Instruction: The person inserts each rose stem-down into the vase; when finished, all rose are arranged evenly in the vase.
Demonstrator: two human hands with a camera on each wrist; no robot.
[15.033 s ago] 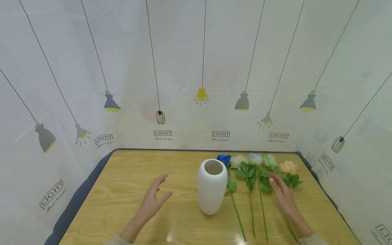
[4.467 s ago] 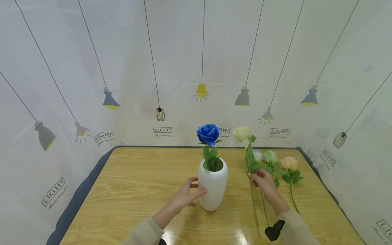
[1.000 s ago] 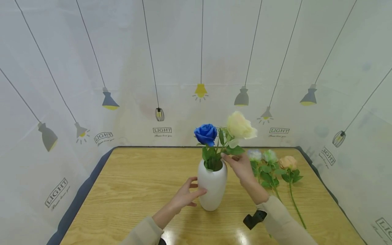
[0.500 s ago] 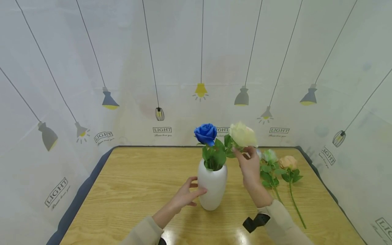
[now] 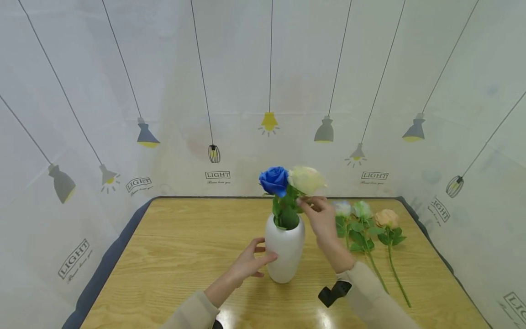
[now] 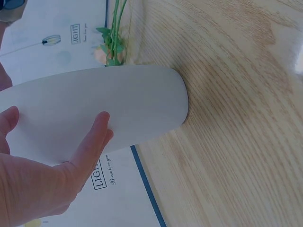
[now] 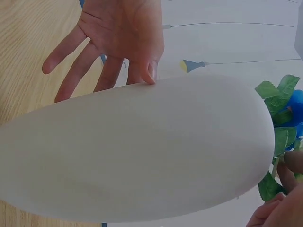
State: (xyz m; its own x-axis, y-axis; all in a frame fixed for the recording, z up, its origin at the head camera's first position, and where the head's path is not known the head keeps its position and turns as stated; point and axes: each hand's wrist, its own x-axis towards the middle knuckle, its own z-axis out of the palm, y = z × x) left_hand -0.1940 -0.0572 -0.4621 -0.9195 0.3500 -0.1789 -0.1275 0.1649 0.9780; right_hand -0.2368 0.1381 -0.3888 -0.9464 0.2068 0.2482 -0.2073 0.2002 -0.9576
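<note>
The left hand (image 5: 248, 262) lays extended fingers and thumb against the upright white vase (image 5: 285, 256), just to its right on the wooden table (image 5: 185, 256). Above the vase's mouth, the right hand (image 5: 322, 221) pinches the cream rose (image 5: 306, 179) below its bloom; left of those fingertips stands the blue rose (image 5: 274, 180) in the vase. Beyond the right hand, to its right, lie a pale lilac flower (image 5: 342, 209), a greenish flower (image 5: 362, 210) and a peach flower (image 5: 387, 219). Lamp-printed cloth (image 5: 230, 68) hangs farthest.

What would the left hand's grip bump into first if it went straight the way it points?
The white vase. It stands right at the fingertips of the left hand's grip, and the thumb seems to touch it, though exactly how much touches is hard to tell.
</note>
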